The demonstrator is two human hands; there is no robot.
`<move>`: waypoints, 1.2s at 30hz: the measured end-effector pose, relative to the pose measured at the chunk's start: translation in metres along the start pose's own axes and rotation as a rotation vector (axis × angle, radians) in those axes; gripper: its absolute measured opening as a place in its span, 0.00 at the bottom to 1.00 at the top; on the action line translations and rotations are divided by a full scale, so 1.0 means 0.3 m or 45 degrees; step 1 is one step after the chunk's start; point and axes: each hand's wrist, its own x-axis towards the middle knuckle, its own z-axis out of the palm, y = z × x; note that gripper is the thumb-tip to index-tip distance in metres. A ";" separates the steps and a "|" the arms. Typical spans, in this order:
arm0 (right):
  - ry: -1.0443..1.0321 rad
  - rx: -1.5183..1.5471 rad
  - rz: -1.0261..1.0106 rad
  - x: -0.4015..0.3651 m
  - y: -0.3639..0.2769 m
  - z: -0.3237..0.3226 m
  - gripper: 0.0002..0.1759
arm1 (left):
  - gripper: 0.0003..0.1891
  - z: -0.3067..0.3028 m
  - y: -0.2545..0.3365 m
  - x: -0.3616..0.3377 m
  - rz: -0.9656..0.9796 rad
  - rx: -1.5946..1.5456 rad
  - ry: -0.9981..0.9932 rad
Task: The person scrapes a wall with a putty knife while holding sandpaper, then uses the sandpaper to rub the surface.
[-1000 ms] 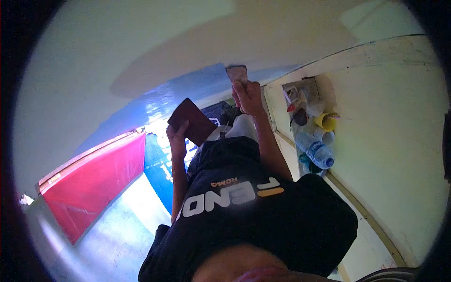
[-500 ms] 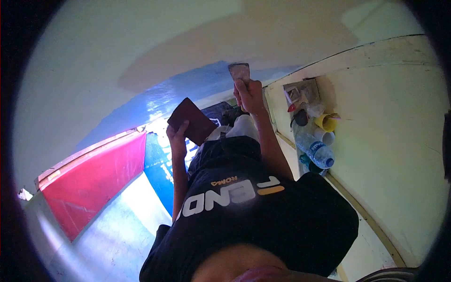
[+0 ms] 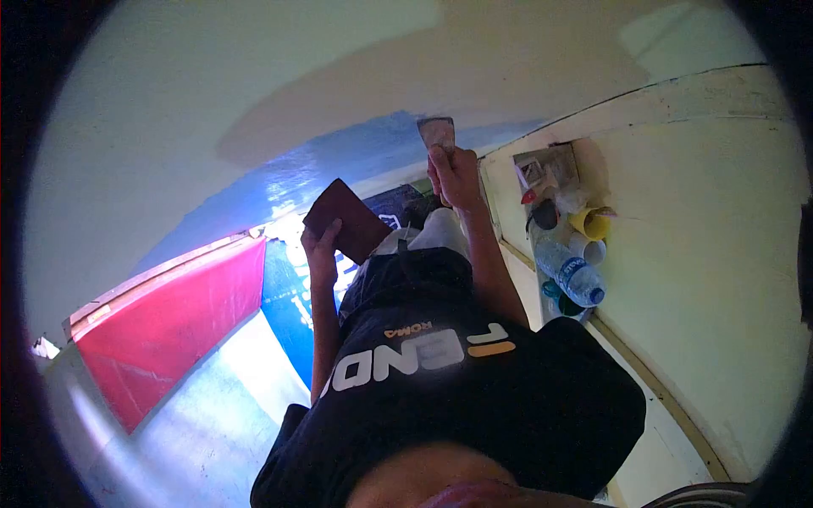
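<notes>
A putty knife (image 3: 437,133) with a pale, smeared blade is gripped in my right hand (image 3: 457,176), fingers wrapped round its handle. Its blade points up and overlaps the bluish lower part of the pale wall (image 3: 373,140). Lower and to the left, my left hand (image 3: 322,245) holds a flat, dark reddish-brown rectangular piece (image 3: 347,222) by one edge, thumb lying on its face. That piece is tilted in front of my legs.
On the right, a ledge against a pale wall (image 3: 686,229) carries a plastic water bottle (image 3: 574,273), a yellow cup (image 3: 590,223), a white cup (image 3: 588,247) and other small items. To the left stands a red panel (image 3: 182,317) with a wooden top edge.
The putty knife and my right hand have shifted very slightly right and down in view, along with the surroundings. Both hands keep their hold.
</notes>
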 end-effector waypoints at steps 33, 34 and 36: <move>-0.023 0.033 0.045 0.006 -0.020 -0.020 0.27 | 0.16 0.028 0.008 -0.040 0.012 -0.039 0.038; -0.005 0.047 0.033 0.016 -0.007 -0.018 0.27 | 0.17 0.007 -0.009 -0.035 -0.024 -0.018 -0.005; -0.017 0.031 -0.050 0.038 -0.018 -0.034 0.27 | 0.18 0.007 -0.020 -0.036 -0.059 -0.102 -0.006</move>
